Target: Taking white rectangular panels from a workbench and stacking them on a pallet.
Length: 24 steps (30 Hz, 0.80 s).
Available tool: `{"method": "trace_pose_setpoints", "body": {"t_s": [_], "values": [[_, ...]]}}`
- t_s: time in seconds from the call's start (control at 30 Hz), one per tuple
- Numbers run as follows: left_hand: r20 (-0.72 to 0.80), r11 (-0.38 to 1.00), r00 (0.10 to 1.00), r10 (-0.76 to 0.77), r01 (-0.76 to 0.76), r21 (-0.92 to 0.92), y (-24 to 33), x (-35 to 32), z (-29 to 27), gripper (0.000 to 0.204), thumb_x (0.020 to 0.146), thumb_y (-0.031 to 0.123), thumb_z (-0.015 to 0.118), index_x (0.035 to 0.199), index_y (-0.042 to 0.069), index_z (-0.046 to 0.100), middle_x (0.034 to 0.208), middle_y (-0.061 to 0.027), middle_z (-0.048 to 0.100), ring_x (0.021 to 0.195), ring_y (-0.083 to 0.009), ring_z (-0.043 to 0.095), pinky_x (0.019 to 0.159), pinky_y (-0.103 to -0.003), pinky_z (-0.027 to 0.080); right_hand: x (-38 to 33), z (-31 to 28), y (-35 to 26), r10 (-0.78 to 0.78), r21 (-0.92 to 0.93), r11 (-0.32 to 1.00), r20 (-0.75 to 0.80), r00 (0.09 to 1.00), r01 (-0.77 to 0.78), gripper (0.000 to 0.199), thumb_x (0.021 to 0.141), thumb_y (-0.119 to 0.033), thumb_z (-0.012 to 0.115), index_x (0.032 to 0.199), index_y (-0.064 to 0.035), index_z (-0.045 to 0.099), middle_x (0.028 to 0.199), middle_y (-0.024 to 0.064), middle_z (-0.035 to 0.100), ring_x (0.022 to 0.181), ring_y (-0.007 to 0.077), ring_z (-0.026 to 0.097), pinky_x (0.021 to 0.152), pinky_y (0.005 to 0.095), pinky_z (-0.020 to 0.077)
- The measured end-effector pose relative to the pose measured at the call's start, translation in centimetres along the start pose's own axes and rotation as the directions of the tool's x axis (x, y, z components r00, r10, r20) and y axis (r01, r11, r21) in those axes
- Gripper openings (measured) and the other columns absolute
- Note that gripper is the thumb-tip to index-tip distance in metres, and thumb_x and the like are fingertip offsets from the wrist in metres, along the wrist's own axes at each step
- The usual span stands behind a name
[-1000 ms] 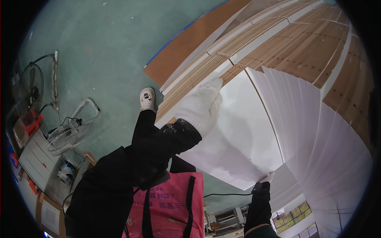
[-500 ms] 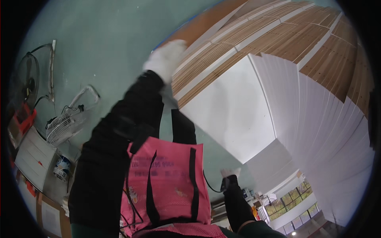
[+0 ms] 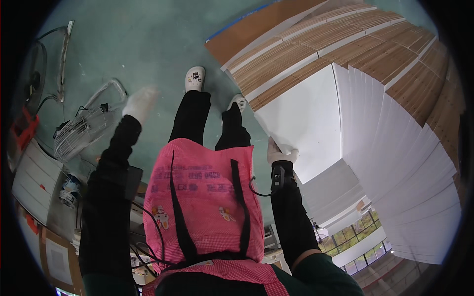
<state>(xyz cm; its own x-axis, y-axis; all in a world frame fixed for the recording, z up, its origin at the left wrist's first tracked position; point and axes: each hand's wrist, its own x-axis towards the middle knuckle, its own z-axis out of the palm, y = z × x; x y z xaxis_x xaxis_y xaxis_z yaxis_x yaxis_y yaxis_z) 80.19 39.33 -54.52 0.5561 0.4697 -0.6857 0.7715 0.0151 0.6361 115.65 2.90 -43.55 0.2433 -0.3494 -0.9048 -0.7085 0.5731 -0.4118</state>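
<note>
A large white panel lies at the front of the stack on my right. My right hand, in a white glove, is at its near edge, with the edge between thumb and fingers. My left hand, also in a white glove, is held out over the green floor to the left, away from the stack. It is smeared by motion, so its fingers cannot be made out. Nothing is seen hanging from it.
Several brown boards with rows of holes and upright white sheets stand in the stack. A brown board with a blue edge lies beyond. To the left are a wire fan, a patterned can and a red object.
My left hand has swung from the far corner of the stack back to the left. My right hand has moved forward to the white panel's near edge. My shoes have come into view.
</note>
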Motion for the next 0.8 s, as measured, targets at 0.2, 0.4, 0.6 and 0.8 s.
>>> {"method": "trace_pose_setpoints", "body": {"t_s": [0.2, 0.4, 0.6, 0.8], "values": [[0.218, 0.694, 0.928, -0.301, 0.37, -0.617, 12.3, -2.8, 6.1, 0.047, 0.098, 0.032, 0.048, 0.134, 0.002, 0.049, 0.124, -0.0133, 0.06, 0.114, -0.0224, 0.057, 0.098, -0.033, 0.043, -0.8, -0.1, -2.2, 0.014, 0.042, 0.999, -0.022, 1.0, -0.013, 0.07, 0.093, -0.062, 0.034, 0.128, -0.0037, 0.048, 0.124, 0.0184, 0.057, 0.115, 0.0377, 0.055, 0.096, 0.0555, 0.0478], [0.104, 0.766, 0.975, -0.195, 0.218, -0.605, 14.7, -7.1, 9.2, 0.052, 0.098, 0.04, 0.047, 0.131, 0.0, 0.051, 0.117, -0.0119, 0.064, 0.104, -0.018, 0.059, 0.091, -0.03, 0.045, 1.0, -2.2, -2.1, 0.081, -0.011, 0.997, 0.126, 0.989, -0.08, 0.068, 0.094, -0.06, 0.035, 0.128, -0.0028, 0.049, 0.126, 0.0156, 0.057, 0.115, 0.0355, 0.056, 0.101, 0.0506, 0.0441], [0.008, 0.616, 0.977, -0.215, 0.142, -0.774, 15.8, -11.1, 13.8, 0.043, 0.097, 0.031, 0.051, 0.125, -0.001, 0.057, 0.11, -0.0108, 0.066, 0.096, -0.0161, 0.061, 0.086, -0.027, 0.046, 4.1, -4.6, -5.0, 0.005, -0.826, 0.222, 0.532, 0.847, 0.518, 0.076, 0.087, -0.062, 0.045, 0.128, 0.0016, 0.047, 0.137, 0.0169, 0.05, 0.125, 0.0307, 0.048, 0.108, 0.0414, 0.0352], [-0.177, 0.796, 0.901, -0.396, 0.241, -0.556, 5.8, -23.4, 13.2, 0.045, 0.095, 0.035, 0.049, 0.122, 0.0, 0.059, 0.112, -0.0142, 0.066, 0.106, -0.0229, 0.061, 0.093, -0.032, 0.045, -1.0, -3.7, -3.5, 0.458, -0.636, 0.701, 0.055, 0.887, -0.323, 0.095, 0.087, -0.068, 0.037, 0.142, 0.0078, 0.022, 0.146, 0.0315, 0.029, 0.132, 0.0439, 0.037, 0.111, 0.0455, 0.0312]]}}
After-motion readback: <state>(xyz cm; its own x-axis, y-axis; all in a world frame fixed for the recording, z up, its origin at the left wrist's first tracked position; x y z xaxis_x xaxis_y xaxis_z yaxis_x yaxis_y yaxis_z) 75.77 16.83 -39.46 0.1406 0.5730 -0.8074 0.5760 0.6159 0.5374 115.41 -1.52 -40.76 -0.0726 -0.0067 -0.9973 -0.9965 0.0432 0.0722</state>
